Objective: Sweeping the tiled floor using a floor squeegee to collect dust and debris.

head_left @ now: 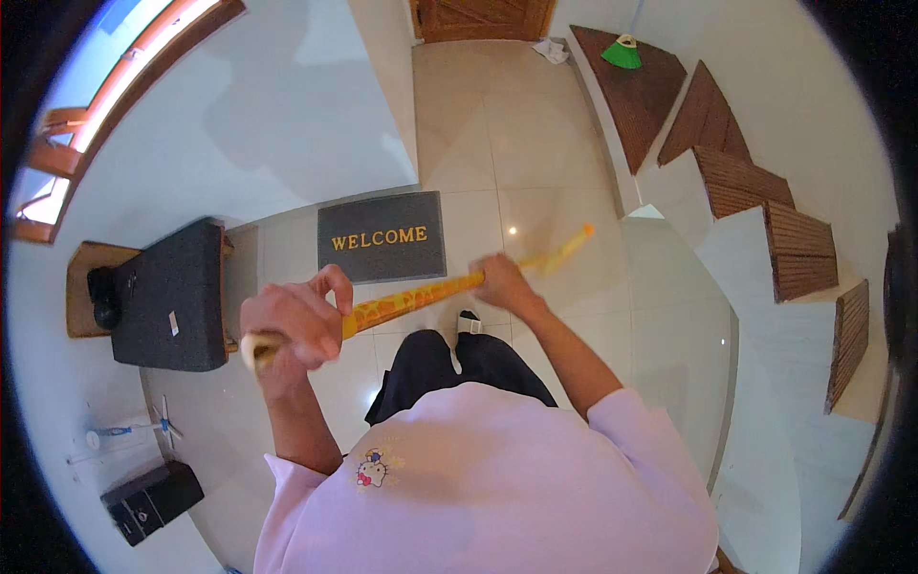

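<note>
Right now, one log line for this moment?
left hand: grips yellow stick | right hand: grips it further along | grey doormat beyond

glossy floor tiles [535,143], ribbed wooden stairs [798,251]

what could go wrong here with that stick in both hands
The yellow stick is blurred at its far tip, so it seems to be moving; it might strike the stairs close on the right. The tiled floor looks glossy, so a foot could slip. The left hand grips near the stick's end and the right hand mid-shaft; a loose grip could let it fly toward the doormat.
</note>
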The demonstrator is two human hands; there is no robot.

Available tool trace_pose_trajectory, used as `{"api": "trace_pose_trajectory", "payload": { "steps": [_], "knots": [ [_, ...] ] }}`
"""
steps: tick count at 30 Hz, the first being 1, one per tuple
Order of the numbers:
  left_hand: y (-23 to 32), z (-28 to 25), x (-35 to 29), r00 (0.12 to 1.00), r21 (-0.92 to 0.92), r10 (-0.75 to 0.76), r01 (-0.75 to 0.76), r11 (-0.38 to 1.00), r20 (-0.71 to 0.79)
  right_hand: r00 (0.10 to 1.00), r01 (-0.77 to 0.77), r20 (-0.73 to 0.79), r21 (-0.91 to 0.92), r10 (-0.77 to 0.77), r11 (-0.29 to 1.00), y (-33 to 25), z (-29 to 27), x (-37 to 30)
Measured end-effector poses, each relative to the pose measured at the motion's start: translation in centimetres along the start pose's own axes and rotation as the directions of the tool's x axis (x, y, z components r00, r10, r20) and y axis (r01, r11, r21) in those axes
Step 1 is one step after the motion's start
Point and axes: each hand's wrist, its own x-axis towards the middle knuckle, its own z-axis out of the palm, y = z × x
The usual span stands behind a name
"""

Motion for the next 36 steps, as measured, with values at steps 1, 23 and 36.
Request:
{"api": "trace_pose_trajectory", "payload": {
  "steps": [1,23,36],
  "knots": [
    [-0.2,-0.3,-1.0,0.989,-0.057,-0.09,0.084,0.995,-0.118,1.0,0.015,0.014,0.037,-0.015,0.999,0.4,2.1,-2.1],
    [12.2,10.8,-24.9,0.942,0.653,0.06,0.182,0.735,-0.329,0.874,0.487,-0.125,0.24,-0.47,0.84,-13.0,7.9,-10.0],
    [18.4,15.0,-28.0,0.995,0.684,-0.094,0.048,0.728,0.03,0.674,0.518,0.216,0.543,-0.707,0.661,-20.7,13.1,-21.4]
  ]
}}
